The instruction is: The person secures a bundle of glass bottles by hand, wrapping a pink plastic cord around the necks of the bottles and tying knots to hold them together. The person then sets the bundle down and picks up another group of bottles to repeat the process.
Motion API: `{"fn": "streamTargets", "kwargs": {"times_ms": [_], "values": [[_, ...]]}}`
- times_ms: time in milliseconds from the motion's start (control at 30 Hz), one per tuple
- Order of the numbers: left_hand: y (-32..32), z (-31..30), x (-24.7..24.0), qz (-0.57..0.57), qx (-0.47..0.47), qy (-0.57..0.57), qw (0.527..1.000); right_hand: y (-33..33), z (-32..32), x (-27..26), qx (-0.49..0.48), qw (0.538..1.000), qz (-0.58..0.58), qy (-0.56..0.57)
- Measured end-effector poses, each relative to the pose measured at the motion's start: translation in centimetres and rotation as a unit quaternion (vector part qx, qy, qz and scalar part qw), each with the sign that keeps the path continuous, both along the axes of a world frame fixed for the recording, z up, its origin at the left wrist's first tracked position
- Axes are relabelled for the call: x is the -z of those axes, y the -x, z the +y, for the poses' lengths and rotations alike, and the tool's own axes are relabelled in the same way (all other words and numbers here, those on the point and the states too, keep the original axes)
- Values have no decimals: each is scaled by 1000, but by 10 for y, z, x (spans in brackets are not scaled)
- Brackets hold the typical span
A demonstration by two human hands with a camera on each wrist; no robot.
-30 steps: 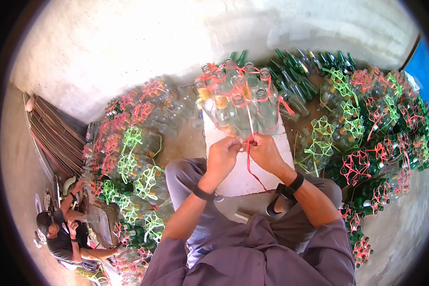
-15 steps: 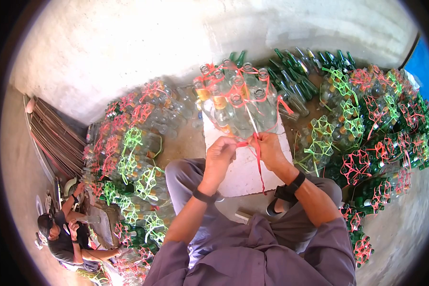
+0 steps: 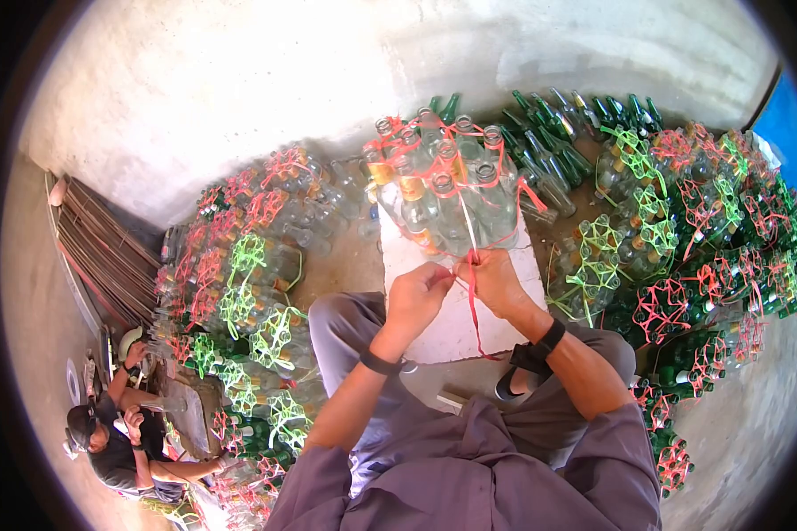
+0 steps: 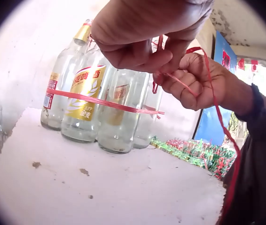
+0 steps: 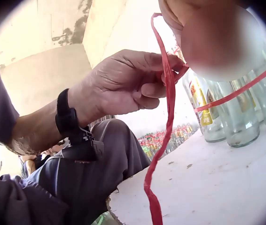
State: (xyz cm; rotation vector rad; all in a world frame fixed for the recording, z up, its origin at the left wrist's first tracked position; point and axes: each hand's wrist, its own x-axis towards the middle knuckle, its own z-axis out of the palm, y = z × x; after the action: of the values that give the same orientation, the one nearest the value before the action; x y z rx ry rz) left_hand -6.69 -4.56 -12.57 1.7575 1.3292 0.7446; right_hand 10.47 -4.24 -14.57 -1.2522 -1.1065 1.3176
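Note:
A bundle of clear glass bottles [image 3: 421,212] stands upright, with red plastic twine [image 4: 102,101] round the bodies and more laced among the necks. In front of it my left hand [image 3: 419,299] pinches a strand of the twine between thumb and fingers. Just to its right, my right hand [image 3: 498,285] grips the twine with curled fingers, where a taut strand from the bottle necks comes down. A loose red tail [image 5: 163,154] hangs below the right hand. In the right wrist view the right hand is close to the lens and blurred.
The bottles stand on a white board [image 3: 416,341] between my knees. Tied bottle bundles with red and green twine crowd the left [image 3: 248,292] and right [image 3: 673,239]. Loose green bottles [image 3: 549,133] lie by the wall. Another person [image 3: 119,442] sits at lower left.
My hands drew apart with a short strand stretched between them, then came close together again. The hanging red tail has swung about below the right hand.

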Motion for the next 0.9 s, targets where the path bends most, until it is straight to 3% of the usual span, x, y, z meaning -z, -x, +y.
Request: {"fn": "streamTargets", "kwargs": {"times_ms": [133,200,233,300,367,433,533,633,900], "values": [[5,-6,-2,-107,-15,28,994,-5,2,5,-6,990,-105,-91],[8,-14,-19,-304,-35,120,944,-4,3,7,10,991,-107,-83],[11,-17,-21,-304,-35,119,944,-3,3,7,26,991,-108,-75],[18,-23,-24,-407,-44,148,900,-4,5,11,11,990,-123,-72],[24,-27,-30,-415,-47,162,894,-5,4,6,-4,988,-137,-68],[31,-28,-33,-422,-52,175,888,-4,0,-8,-41,999,-14,26],[36,-24,-27,-405,-60,200,890,-5,-2,-14,-71,996,14,48],[32,-20,-18,-385,-66,183,902,-6,-5,-20,-115,991,43,55],[19,-11,-16,-423,-56,247,870,-19,-5,-28,-201,978,49,3]]}}
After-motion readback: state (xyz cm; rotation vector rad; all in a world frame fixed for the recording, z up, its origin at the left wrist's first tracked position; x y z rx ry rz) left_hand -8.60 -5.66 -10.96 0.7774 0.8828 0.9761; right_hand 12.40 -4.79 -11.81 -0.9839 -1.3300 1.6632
